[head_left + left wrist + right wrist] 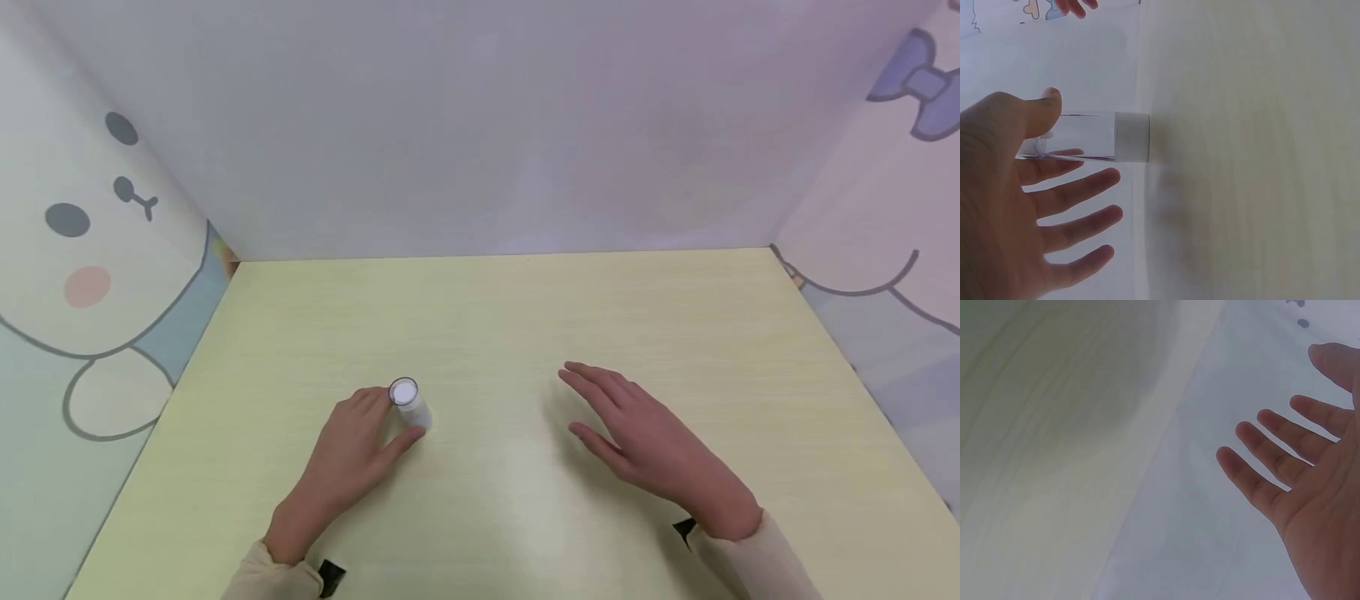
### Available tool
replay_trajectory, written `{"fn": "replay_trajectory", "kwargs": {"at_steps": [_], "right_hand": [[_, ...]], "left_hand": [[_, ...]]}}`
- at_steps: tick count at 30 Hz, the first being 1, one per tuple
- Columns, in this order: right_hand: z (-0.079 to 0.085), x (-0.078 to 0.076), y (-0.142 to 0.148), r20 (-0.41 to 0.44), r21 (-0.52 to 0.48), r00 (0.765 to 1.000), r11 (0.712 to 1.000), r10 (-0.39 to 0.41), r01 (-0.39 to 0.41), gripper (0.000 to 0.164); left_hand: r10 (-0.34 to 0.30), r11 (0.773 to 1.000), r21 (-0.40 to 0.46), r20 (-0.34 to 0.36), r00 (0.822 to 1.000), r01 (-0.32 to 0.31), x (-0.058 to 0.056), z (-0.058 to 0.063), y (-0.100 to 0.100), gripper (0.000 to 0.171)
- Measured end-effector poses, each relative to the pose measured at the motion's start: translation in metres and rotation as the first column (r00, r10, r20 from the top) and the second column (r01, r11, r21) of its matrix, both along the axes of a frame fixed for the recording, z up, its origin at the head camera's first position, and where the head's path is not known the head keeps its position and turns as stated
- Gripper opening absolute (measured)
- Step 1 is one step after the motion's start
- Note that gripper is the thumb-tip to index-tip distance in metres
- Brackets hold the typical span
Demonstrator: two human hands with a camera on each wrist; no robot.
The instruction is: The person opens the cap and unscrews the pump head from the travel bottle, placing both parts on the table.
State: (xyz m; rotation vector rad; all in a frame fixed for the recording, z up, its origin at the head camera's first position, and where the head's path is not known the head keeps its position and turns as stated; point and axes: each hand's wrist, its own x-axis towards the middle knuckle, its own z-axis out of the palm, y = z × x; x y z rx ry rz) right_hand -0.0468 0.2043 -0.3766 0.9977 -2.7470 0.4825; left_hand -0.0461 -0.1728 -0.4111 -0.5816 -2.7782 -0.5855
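Observation:
A small cylinder [414, 410] with a clear body and a white end stands upright on the table, left of the middle. In the left wrist view its white end [1132, 137] is against the tabletop, and a small fitting shows inside the clear part [1088, 136]. My left hand [352, 450] is around its upper part, thumb on the near side and index finger at its left edge, the other fingers spread and fairly straight. To the right, my right hand [637, 433] hovers over the table, fingers extended, thumb apart, holding nothing; its palm [1329, 512] shows in the right wrist view.
The pale wood-grain table [495, 325] ends at a plain whitish back panel [487, 133]. Side panels with cartoon prints stand at the left [90, 250] and right [885, 208]. Light sleeves [757, 558] cover both forearms, each with a small black piece near the wrist.

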Motion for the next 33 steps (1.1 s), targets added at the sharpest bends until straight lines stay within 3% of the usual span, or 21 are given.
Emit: {"fn": "replay_trajectory", "kwargs": {"at_steps": [10, 24, 33], "right_hand": [[0.002, -0.001, -0.005, 0.014, -0.001, 1.000, 1.000, 0.009, -0.009, 0.067], [0.003, 0.000, -0.008, 0.012, -0.016, 1.000, 1.000, 0.025, -0.025, 0.067], [0.003, 0.000, -0.014, 0.004, -0.057, 0.999, 0.997, 0.048, -0.048, 0.068]], "left_hand": [[0.005, 0.999, 0.040, 0.000, 1.000, -0.005, -0.002, 0.001, 0.008, 0.047], [-0.025, 1.000, -0.003, -0.041, 0.999, 0.025, -0.002, 0.010, 0.014, 0.045], [-0.061, 0.998, -0.014, -0.009, 0.998, 0.061, 0.003, 0.017, 0.026, 0.042]]}}
